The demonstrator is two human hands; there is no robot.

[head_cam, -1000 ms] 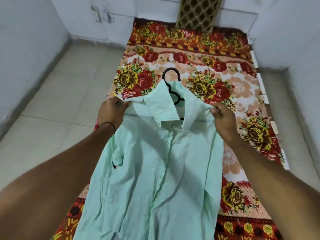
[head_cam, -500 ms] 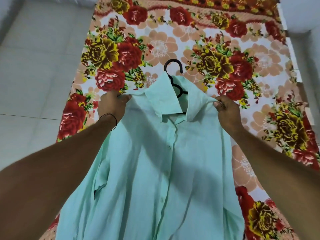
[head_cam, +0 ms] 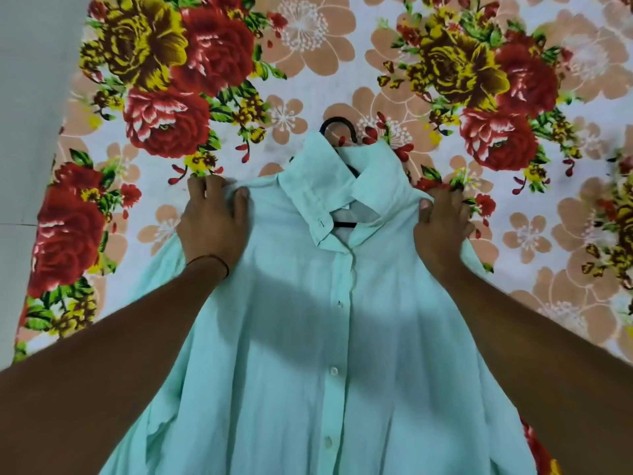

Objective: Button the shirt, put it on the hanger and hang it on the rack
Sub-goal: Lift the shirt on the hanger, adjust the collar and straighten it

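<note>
Shirt (head_cam: 308,337) lies on bedsheet (head_cam: 513,234), hanger (head_cam: 337,126) inside its collar.

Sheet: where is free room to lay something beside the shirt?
Free: sheet left of the left hand up to the floor, right of the right hand, and beyond the hanger hook. Crowded: the middle, under the shirt.

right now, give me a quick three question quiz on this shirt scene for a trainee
1. True or false: the hanger is already inside the shirt.
2. The left hand and right hand each grip: A a shirt shoulder, B the collar, C the hanger hook.
3. Fill in: the bedsheet under the shirt has a ___ print.
Key: 1 true; 2 A; 3 floral.
</note>
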